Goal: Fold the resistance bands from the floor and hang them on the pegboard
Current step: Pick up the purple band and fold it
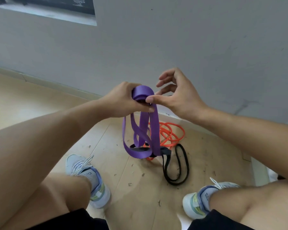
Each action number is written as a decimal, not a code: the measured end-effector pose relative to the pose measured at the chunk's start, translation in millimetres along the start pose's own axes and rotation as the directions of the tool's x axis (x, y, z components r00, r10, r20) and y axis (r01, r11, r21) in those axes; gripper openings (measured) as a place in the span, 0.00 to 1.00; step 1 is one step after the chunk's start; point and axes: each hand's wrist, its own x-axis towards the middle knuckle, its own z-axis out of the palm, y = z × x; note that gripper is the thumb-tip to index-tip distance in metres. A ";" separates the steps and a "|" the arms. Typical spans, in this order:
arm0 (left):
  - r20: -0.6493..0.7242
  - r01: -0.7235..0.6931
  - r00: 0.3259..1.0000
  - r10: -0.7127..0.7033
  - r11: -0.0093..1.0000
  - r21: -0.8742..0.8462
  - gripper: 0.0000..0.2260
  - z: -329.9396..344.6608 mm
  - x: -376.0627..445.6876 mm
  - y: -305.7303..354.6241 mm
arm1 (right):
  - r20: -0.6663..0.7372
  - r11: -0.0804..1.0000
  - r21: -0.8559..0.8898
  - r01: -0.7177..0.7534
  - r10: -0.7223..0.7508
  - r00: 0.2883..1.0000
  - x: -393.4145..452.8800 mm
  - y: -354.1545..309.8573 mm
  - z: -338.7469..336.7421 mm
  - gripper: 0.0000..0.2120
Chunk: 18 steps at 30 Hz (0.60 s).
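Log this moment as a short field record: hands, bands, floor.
left hand: grips the folded top of the purple band
right hand: thumb on the band's fold, other fingers loosely spread
purple band: loops hang down from the hands
orange band: coiled on the floor
black band: on the floor beside the orange one
pegboard: not in view

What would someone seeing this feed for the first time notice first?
The purple band at centre frame: the left hand grips its gathered top while the right hand pinches it with the thumb, and its loops hang down towards the floor. Behind it on the wooden floor lie a tangled orange band and, to its right, a black band, both between the person's shoes.
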 end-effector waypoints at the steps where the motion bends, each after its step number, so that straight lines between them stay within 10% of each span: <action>1: -0.004 -0.013 1.000 0.013 1.000 -0.010 0.13 -1.1 -1.4 -0.6 | 0.068 0.999 -0.003 -0.047 0.047 0.997 1.6 10.5 -4.7 0.34; 5: 0.040 -0.072 0.996 0.080 0.984 -0.164 0.13 -1.8 -4.6 7.8 | 0.431 0.949 -0.271 -0.164 0.272 0.861 -7.3 48.1 -9.2 0.39; 14: -0.049 -0.097 0.995 0.085 0.762 -0.641 0.10 -7.3 -6.9 29.4 | 0.487 0.947 -0.127 -0.295 0.319 0.813 -14.2 71.3 15.2 0.14; 18: -0.069 -0.089 0.996 0.056 0.659 -0.746 0.10 -10.7 -8.9 32.8 | 0.516 0.942 -0.077 -0.326 0.317 0.795 -17.1 63.9 21.2 0.27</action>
